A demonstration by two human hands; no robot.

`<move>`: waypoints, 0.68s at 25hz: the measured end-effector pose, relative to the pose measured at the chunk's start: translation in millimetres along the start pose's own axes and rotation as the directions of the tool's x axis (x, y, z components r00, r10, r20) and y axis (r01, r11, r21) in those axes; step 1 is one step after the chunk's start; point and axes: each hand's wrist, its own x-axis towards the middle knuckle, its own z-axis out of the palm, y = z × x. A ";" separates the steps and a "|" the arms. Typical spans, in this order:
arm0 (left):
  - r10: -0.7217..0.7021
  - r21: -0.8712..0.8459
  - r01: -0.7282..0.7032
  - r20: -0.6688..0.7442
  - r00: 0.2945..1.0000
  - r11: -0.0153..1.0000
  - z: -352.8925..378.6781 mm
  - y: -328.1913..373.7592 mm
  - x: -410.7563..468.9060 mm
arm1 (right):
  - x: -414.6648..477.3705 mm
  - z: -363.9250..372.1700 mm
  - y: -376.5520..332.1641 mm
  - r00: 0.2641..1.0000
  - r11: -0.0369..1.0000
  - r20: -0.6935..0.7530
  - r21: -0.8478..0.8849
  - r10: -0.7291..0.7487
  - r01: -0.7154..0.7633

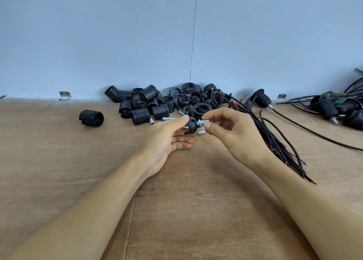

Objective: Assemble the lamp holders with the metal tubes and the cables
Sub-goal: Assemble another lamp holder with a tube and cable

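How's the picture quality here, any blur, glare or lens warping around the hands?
Head view: soft, even light, only faint shadows under the left hand and right hand; no glare on the brown wooden table; the wide lens bows the table's back edge and stretches the forearms; the black domed lamp-holder cap and its silver metal tube are sharp, the far-right black cabled holders softer.

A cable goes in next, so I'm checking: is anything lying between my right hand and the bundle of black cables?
Nothing visible does. The bundle of black cables lies just beyond the right hand, which pinches the short metal tube.
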 end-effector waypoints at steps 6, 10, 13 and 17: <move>-0.017 -0.046 0.017 0.004 1.000 0.999 -1.1 0.1 0.1 | -0.2 0.4 -1.1 1.000 1.000 0.001 -0.006 -0.003 0.003; -0.013 -0.049 0.013 0.005 1.000 0.999 -1.8 -1.5 0.7 | -0.7 0.2 1.6 1.000 1.000 -0.003 -0.004 0.010 -0.010; 0.005 -0.031 -0.004 0.024 1.000 1.000 -2.9 -2.1 0.6 | -0.4 -0.1 3.5 0.999 0.999 -0.009 0.009 0.043 -0.043; 0.041 -0.036 -0.039 0.060 0.997 0.999 -4.8 -2.7 0.3 | -0.3 1.3 5.5 0.997 0.997 -0.017 -0.008 0.080 -0.080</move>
